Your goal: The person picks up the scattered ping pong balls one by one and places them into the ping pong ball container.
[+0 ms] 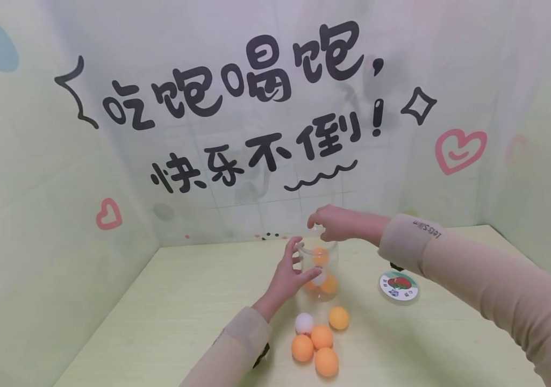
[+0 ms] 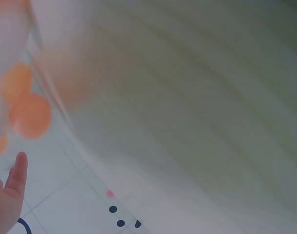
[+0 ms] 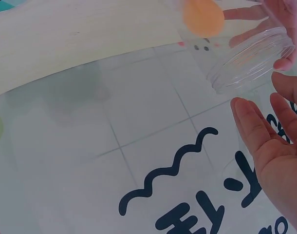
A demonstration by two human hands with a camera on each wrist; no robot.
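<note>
A clear plastic jar (image 1: 332, 263) stands upright on the table with several orange and white table tennis balls in it. One orange ball (image 1: 320, 256) sits on top, with a white ball (image 1: 320, 278) lower down. My left hand (image 1: 287, 277) grips the jar from its left side, thumb in front and fingers behind, partly visible through the wall. Just over the jar's mouth is my right hand (image 1: 335, 223), fingers bent downward and spread. In the right wrist view, no ball shows between the right hand's (image 3: 272, 141) thumb and fingertips, beside the threaded rim (image 3: 253, 61).
In front of the jar lie several loose balls: a white ball (image 1: 304, 323), a yellow-orange ball (image 1: 339, 318) and orange balls (image 1: 326, 362) close together. A round disc with a red fruit picture (image 1: 399, 293) lies to the right. Printed sheets (image 1: 236, 215) enclose the table.
</note>
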